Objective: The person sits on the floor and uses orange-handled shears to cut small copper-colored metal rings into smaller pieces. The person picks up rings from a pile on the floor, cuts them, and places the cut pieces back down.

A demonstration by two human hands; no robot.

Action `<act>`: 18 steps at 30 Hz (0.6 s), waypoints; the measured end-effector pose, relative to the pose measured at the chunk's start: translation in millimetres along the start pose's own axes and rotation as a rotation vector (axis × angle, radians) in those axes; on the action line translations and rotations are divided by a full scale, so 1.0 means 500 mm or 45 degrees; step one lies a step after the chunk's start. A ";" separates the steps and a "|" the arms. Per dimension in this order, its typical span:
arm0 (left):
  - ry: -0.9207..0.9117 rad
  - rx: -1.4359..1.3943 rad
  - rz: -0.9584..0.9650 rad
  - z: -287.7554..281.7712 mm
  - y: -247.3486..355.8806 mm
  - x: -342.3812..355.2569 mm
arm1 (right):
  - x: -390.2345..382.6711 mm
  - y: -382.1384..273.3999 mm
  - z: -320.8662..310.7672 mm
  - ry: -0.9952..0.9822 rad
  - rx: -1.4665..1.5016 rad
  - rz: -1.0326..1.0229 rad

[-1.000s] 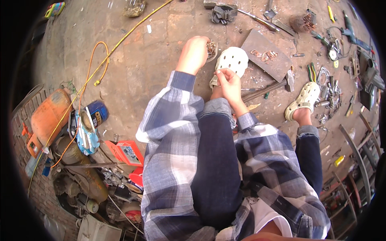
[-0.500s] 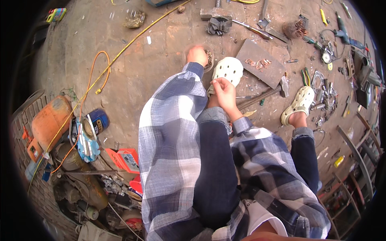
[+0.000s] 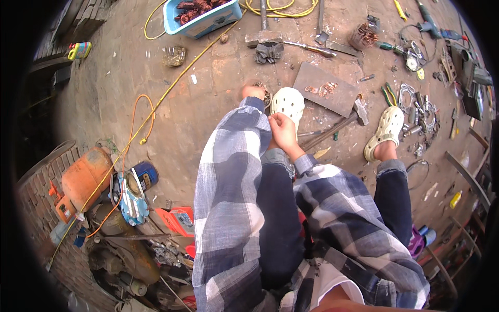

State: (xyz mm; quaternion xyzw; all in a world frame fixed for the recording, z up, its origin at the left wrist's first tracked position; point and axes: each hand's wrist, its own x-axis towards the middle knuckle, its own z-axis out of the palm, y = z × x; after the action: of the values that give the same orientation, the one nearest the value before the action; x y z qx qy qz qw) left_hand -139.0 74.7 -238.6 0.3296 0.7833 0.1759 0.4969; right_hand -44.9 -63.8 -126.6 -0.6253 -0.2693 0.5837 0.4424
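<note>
My left hand (image 3: 252, 92) reaches down into a clear round tub (image 3: 267, 95) of small dark bits, beside the toe of my cream clog (image 3: 287, 104). Its fingers are hidden in the tub. Above my left shin, next to the left sleeve, my right hand (image 3: 284, 132) is closed, thumb and fingers pressed together. Whatever is in that pinch is too small or hidden to make out. Right of the clog lies a flat metal plate (image 3: 317, 101) bearing several copper-coloured pieces (image 3: 326, 89). A hammer (image 3: 360, 113) rests by the plate's near corner.
Farther off are a blue basket (image 3: 208, 25) of dark reddish coils, a sledgehammer head (image 3: 263, 38) and a jar of copper pieces (image 3: 362, 36). Green-handled pliers (image 3: 389, 95) and metal parts lie right. An orange tank (image 3: 86, 174) and a yellow hose (image 3: 179, 80) are left.
The view has shifted, bringing the blue basket into sight. The left hand stays at the tub, fingers now out of sight. The right hand remains pinched, closer to the left sleeve.
</note>
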 end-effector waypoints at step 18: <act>0.258 -0.090 -0.525 0.022 0.008 0.057 | 0.018 0.035 0.002 0.073 0.064 -0.073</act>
State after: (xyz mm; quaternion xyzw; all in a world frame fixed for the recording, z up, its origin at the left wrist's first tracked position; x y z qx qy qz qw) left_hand -136.1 96.6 -259.7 0.1256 0.8733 0.1299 0.4524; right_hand -47.5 -64.3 -146.3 -0.6225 -0.2594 0.5592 0.4821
